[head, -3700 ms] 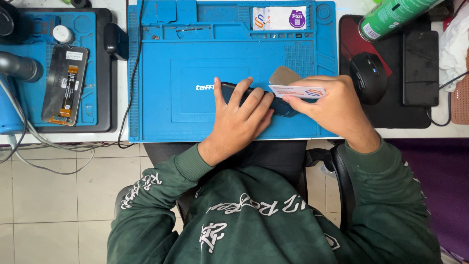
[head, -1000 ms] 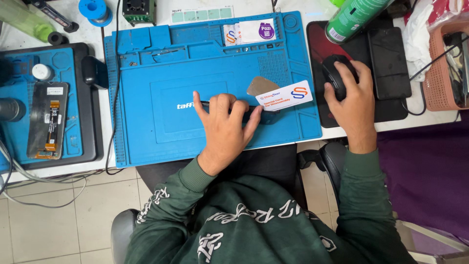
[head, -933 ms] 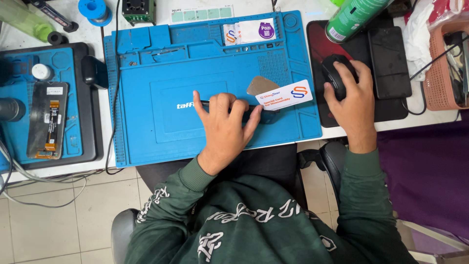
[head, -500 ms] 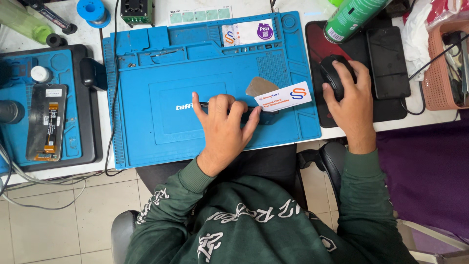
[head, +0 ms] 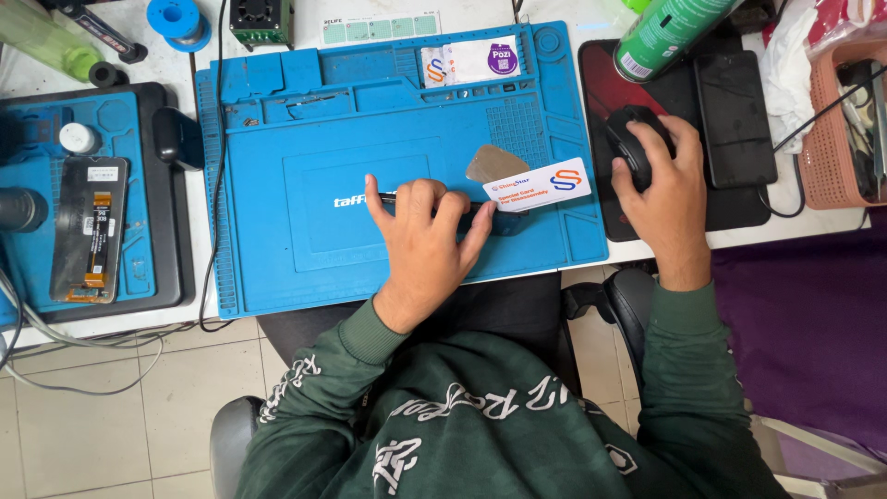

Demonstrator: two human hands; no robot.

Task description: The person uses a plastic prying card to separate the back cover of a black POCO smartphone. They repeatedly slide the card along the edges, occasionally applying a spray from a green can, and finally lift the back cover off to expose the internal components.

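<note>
Head view: left hand presses flat, fingers spread, on a thin, stiff, likely fragile phone; right hand cups the mouse.

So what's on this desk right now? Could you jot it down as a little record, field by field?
Left hand: flat on a dark phone, on the blue work mat
Right hand: resting on a black mouse
Beside the phone: white plastic card, thin metal pick
Far left: screen part on a smaller blue mat
Top right: green can, second dark phone
</note>
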